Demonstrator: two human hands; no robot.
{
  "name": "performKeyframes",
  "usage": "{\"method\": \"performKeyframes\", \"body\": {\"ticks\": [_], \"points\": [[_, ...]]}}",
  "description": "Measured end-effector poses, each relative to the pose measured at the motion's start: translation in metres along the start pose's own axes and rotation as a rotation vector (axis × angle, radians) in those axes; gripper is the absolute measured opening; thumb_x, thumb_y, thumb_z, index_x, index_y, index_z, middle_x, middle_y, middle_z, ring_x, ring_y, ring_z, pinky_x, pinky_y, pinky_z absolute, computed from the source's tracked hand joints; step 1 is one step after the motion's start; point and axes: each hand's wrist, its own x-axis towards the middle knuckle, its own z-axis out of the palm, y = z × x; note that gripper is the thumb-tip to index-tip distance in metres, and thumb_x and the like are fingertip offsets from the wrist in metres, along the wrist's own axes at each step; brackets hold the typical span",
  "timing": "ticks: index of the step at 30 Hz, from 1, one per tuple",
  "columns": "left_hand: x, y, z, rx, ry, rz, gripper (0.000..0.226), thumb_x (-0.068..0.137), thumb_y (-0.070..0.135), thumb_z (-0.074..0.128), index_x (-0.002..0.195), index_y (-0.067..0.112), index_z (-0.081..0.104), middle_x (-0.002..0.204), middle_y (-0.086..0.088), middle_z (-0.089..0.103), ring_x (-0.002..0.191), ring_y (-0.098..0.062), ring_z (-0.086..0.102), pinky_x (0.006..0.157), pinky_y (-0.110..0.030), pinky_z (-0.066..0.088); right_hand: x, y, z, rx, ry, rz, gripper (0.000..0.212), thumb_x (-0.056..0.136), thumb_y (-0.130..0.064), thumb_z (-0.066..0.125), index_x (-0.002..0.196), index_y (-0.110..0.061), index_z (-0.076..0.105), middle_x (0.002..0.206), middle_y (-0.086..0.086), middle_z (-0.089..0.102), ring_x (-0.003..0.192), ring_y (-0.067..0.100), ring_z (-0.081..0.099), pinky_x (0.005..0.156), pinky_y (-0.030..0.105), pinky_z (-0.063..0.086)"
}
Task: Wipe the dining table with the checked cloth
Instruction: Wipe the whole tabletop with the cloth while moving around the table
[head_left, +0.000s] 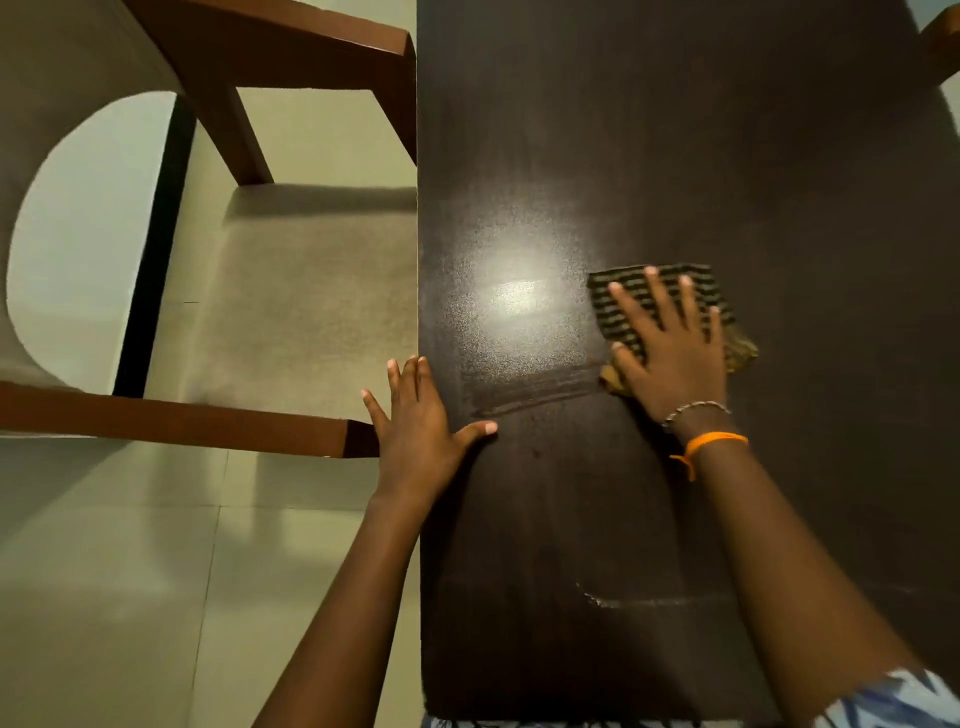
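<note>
The dark brown dining table (727, 156) fills the right half of the view, with a bright light glare near its left side. A folded checked cloth (701, 291), black and yellow, lies flat on the table. My right hand (670, 348) presses down on the cloth with fingers spread. A darker wiped streak runs left from the cloth. My left hand (415, 421) rests on the table's left edge, fingers apart, thumb on the tabletop, holding nothing.
A wooden armchair (270, 291) with a beige seat stands close against the table's left edge, one armrest almost touching my left hand. Pale floor tiles (104, 597) lie below it. Part of another chair (943, 47) shows at the far right corner.
</note>
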Motion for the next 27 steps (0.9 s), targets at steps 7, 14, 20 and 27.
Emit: {"method": "performKeyframes", "body": {"ticks": [7,14,20,27], "points": [[0.001,-0.010,0.001,-0.217,0.095,0.030,0.072,0.092,0.042,0.047,0.147,0.009,0.015,0.156,-0.005,0.017,0.146,-0.020,0.001,0.116,-0.042,-0.006,-0.003,-0.031,0.008,0.055,0.073,0.284,0.061,0.089,-0.039,0.044,0.146,-0.040,0.020,0.159,-0.001,0.008,0.146,0.030,0.001,0.113,0.058,0.003],[-0.002,-0.029,0.010,-0.525,0.078,0.006,0.050,0.100,0.022,0.032,0.147,0.015,0.019,0.156,-0.002,0.020,0.146,-0.014,0.007,0.120,-0.036,0.011,0.021,-0.160,0.032,0.055,-0.008,-0.133,0.062,0.087,-0.042,0.041,0.145,-0.040,0.021,0.159,0.001,0.009,0.145,0.033,0.003,0.112,0.058,0.001],[-0.013,-0.041,0.012,-0.561,0.053,0.016,0.047,0.100,0.017,0.033,0.146,0.019,0.024,0.155,0.000,0.024,0.145,-0.014,0.009,0.114,-0.024,0.011,0.076,-0.184,0.026,-0.004,-0.090,-0.270,0.059,0.092,-0.041,0.040,0.146,-0.041,0.016,0.159,-0.002,0.003,0.146,0.030,-0.002,0.113,0.056,-0.001],[-0.031,-0.054,0.017,-0.675,0.141,-0.029,0.038,0.097,0.006,0.039,0.132,0.016,0.050,0.136,-0.003,0.052,0.132,-0.019,0.041,0.110,-0.038,0.035,0.036,-0.189,0.026,0.031,-0.112,-0.289,0.062,0.092,-0.037,0.040,0.148,-0.037,0.013,0.159,-0.001,-0.001,0.146,0.028,-0.006,0.113,0.054,-0.004]]}}
